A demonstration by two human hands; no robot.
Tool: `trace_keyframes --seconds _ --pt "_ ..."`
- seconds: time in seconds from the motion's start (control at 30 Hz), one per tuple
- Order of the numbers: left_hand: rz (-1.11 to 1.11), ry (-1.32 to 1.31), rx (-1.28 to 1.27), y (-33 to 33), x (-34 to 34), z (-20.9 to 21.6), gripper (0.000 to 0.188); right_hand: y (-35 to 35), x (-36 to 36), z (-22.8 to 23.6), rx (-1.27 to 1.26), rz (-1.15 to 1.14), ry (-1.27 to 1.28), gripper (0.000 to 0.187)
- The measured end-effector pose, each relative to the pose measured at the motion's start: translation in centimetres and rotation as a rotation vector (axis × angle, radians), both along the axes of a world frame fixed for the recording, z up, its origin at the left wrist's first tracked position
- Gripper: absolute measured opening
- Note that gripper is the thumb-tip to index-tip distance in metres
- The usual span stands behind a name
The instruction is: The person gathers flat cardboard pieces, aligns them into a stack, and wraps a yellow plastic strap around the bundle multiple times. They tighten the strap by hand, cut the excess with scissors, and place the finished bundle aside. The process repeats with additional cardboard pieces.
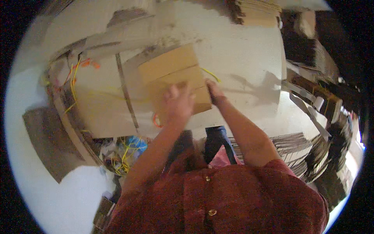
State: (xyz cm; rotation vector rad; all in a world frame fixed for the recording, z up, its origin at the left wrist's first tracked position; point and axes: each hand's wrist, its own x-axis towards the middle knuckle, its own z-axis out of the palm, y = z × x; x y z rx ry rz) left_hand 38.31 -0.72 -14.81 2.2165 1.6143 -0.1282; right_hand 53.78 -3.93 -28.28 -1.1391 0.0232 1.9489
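A brown cardboard box (171, 70) with seams across its top lies at a slight angle on the pale work table (249, 50). My left hand (180, 102) is over the box's near part and seems to touch its top; motion smears its fingers. At the box's right side, my right hand (215, 93) grips the edge, with its fingertips partly hidden. A yellow strap (211, 74) sticks out to the right of the box, just beyond my right hand. Near the box's lower left corner shows an orange loop (156, 120).
Left of the box lies a flat cardboard sheet (97, 105), with yellow straps (74, 84) and orange pieces (91, 63) by its far left. Below the table's near edge is a tangle of yellow strapping (122, 162). Stacked cardboard (286, 144) stands at the near right, more cardboard (259, 13) at the back.
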Motion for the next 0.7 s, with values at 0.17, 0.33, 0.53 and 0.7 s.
trace_keyframes --seconds 0.17,0.33,0.53,0.7 --pt "0.03 -0.15 0.013 -0.1 0.2 -0.4 0.042 0.1 1.8 3.1 0.019 -0.023 -0.209 0.055" --pt "0.015 -0.4 0.233 -5.6 -6.6 -4.8 0.043 1.2 1.3 6.6 0.176 0.16 -0.539 0.059" --pt "0.621 -0.45 -0.088 -10.3 -15.4 -6.6 0.051 2.0 0.0 7.2 0.023 0.163 -0.591 0.055" --pt "0.47 0.136 -0.275 -9.4 -17.6 -10.0 0.048 1.9 -1.5 6.8 0.007 0.111 -0.578 0.053"
